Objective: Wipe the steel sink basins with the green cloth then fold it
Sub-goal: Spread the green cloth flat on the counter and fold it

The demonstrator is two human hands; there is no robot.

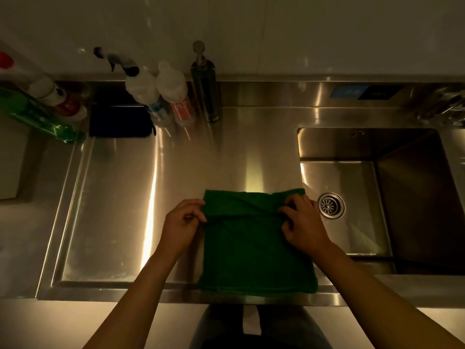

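Several bottles [141, 86] and a pump dispenser [205, 94] line the back ledge, well apart from the hands. Green cloth [256, 250] lies on the steel counter [120, 197] beside the basin [352, 222]. Left hand [181, 222] and right hand [303, 221] each pinch a side edge at its fold.

cloth [256, 245] on the worktop [120, 197] near the front, sink [339, 212] to its right, bottles [161, 94] at the back left

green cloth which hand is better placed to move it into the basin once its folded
Likely the right hand: it pinches the green cloth at the edge beside the basin; the left hand pinches the opposite edge.
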